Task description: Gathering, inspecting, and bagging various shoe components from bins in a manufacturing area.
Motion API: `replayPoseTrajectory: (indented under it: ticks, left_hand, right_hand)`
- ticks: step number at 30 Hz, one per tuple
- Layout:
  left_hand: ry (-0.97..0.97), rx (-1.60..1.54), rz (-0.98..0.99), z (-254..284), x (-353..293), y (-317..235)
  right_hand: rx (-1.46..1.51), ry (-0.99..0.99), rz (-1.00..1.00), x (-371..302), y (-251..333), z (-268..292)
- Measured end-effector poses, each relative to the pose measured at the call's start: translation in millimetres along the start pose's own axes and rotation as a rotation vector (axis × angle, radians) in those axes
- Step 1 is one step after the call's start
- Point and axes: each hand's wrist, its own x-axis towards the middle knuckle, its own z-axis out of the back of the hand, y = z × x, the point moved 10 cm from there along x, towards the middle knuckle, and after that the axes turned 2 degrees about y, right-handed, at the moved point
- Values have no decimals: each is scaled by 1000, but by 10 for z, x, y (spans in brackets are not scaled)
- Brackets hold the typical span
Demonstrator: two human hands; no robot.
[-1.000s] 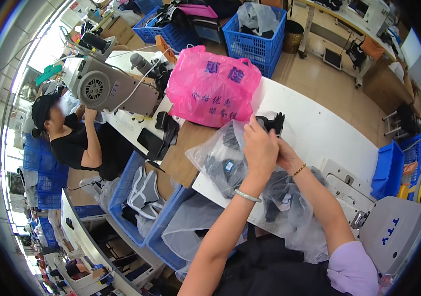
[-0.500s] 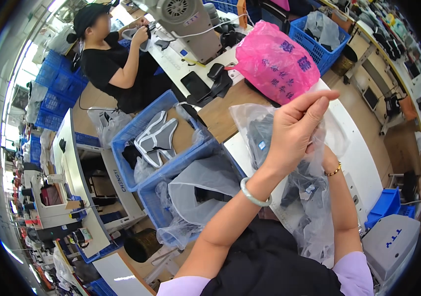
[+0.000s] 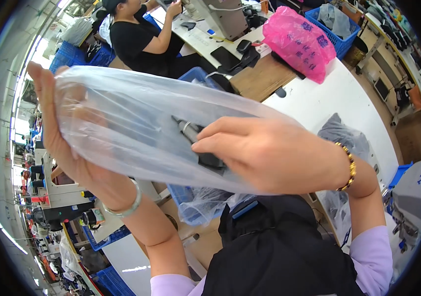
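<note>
The left hand (image 3: pixel 70 130) is raised at the left end of a clear plastic bag (image 3: pixel 131 111), fingers upright — whether it pinches the film, I cannot tell. The right hand (image 3: pixel 274 155), palm down and wrist bent inward, has its fingertips closed on a dark piece (image 3: pixel 189 130), seemingly inside the bag, though film blurs this. The bag stretches across midair — a bare stretch of white tabletop (image 3: pixel 314 103) opens beyond, between the pink bag (image 3: pixel 299 44) and a grey bundle (image 3: pixel 338 129).
</note>
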Motion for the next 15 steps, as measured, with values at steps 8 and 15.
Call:
replayPoseTrajectory:
  ticks: [8,15]
  left_hand:
    - [157,-564,1029,18,-1699,1474]
    - [1503,150,650,-44,-5033,2003]
  right_hand:
    - [-146,-463,-274,-817,38,519]
    - [-120,-828,-1136,-3152,186,243]
